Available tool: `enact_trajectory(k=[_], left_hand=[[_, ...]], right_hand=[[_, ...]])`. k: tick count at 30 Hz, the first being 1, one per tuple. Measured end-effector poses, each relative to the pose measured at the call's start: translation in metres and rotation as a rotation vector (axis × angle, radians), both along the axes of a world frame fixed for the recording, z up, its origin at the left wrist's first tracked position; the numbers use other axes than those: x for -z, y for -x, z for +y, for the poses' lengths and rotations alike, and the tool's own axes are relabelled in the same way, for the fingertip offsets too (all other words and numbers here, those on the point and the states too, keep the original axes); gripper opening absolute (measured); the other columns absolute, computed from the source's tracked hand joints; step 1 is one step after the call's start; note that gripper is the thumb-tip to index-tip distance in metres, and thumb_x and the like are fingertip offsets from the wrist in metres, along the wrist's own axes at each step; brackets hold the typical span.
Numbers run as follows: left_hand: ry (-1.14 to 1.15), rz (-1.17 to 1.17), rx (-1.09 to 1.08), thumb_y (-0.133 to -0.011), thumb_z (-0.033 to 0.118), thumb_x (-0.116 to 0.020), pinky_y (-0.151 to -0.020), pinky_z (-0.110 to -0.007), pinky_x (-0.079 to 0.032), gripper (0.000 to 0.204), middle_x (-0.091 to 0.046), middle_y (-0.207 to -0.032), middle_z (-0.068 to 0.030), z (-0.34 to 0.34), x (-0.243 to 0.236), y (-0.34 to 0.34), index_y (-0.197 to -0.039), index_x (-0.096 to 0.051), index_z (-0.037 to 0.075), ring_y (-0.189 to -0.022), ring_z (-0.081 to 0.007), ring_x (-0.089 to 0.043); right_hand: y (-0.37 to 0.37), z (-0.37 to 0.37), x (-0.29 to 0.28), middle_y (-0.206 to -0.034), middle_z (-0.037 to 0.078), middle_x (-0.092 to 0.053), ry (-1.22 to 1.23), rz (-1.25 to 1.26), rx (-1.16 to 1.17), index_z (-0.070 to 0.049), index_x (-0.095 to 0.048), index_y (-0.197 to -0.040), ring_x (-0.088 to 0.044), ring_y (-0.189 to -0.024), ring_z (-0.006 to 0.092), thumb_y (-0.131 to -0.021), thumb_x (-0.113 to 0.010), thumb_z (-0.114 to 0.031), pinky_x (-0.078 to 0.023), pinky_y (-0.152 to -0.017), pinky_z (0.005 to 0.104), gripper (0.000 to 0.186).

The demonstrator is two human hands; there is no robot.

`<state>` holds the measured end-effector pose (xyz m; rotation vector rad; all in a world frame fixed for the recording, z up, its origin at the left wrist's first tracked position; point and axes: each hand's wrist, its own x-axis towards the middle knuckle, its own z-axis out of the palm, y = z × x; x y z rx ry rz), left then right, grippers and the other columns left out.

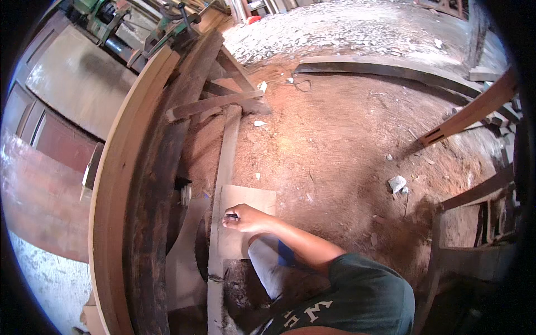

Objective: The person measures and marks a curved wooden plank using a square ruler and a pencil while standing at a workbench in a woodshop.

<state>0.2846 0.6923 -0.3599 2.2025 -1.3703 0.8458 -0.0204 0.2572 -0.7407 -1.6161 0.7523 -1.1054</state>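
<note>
My right hand is closed in front of my bent knee, its fingers curled round a small dark thing too small to make out. It is over a pale flat sheet, beside a long narrow wooden rail. To the left, a long light-coloured plank lies along a dark, rough wooden beam of a bench. My left hand does not show; only a strip of bare arm is visible at the lower edge.
Bench legs with a diagonal brace stand ahead. A green machine is at the upper left, near leaning panels. A long beam lies across the earthen floor, and a slotted timber juts in at right, above crumpled white litter.
</note>
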Motion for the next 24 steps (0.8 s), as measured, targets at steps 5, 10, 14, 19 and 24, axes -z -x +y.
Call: enact_trajectory(k=[5,10,14,19,24], left_hand=[[-0.060,0.101,-0.006,-0.087,0.020,-0.082,-0.087,-0.044,-0.058,0.043,-0.073,-0.119,-0.0196,0.033,0.002,-0.050,-0.126,-0.072,0.005,-0.096,-0.0344,-0.072],[0.037,0.062,-0.189,-0.090,0.012,-0.076,-0.114,-0.044,-0.039,0.047,-0.063,-0.135,-0.0168,0.038,0.015,-0.062,-0.134,-0.063,0.003,-0.129,-0.0334,-0.056],[0.061,0.068,-0.271,-0.083,0.007,-0.079,-0.113,-0.039,-0.042,0.049,-0.069,-0.129,-0.0138,0.022,0.020,-0.044,-0.131,-0.068,0.006,-0.125,-0.0294,-0.063],[0.116,0.071,-0.193,-0.069,-0.012,-0.067,-0.107,-0.038,-0.046,0.065,-0.071,-0.127,-0.0135,0.023,0.014,-0.027,-0.131,-0.069,0.007,-0.122,-0.0278,-0.065],[0.078,0.125,-0.176,-0.070,-0.010,-0.073,-0.104,-0.037,-0.050,0.063,-0.071,-0.127,-0.0148,0.026,0.004,-0.024,-0.130,-0.069,0.008,-0.120,-0.0313,-0.067]], right_hand=[[-0.025,0.010,0.001,-0.093,0.011,-0.074,-0.036,0.070,-0.140,-0.003,-0.073,-0.103,-0.068,-0.090,0.0177,-0.095,-0.071,-0.026,-0.054,-0.084,0.0344,0.025],[-0.054,0.019,-0.004,-0.090,0.007,-0.074,-0.060,-0.011,-0.194,-0.003,-0.074,-0.102,-0.064,-0.083,0.0129,-0.095,-0.072,-0.025,-0.053,-0.075,0.0319,0.023],[-0.074,0.031,-0.034,-0.090,0.002,-0.071,-0.090,-0.007,-0.310,-0.001,-0.072,-0.104,-0.061,-0.083,0.0089,-0.095,-0.071,-0.015,-0.050,-0.075,0.0267,0.017],[-0.106,0.072,-0.089,-0.089,0.003,-0.072,-0.023,0.121,-0.379,-0.001,-0.073,-0.106,-0.060,-0.079,0.0077,-0.097,-0.066,-0.007,-0.048,-0.069,0.0247,0.013],[-0.133,0.112,-0.129,-0.087,0.000,-0.072,0.135,0.183,-0.517,-0.003,-0.073,-0.108,-0.056,-0.075,0.0066,-0.096,-0.069,-0.008,-0.047,-0.068,0.0248,0.014]])
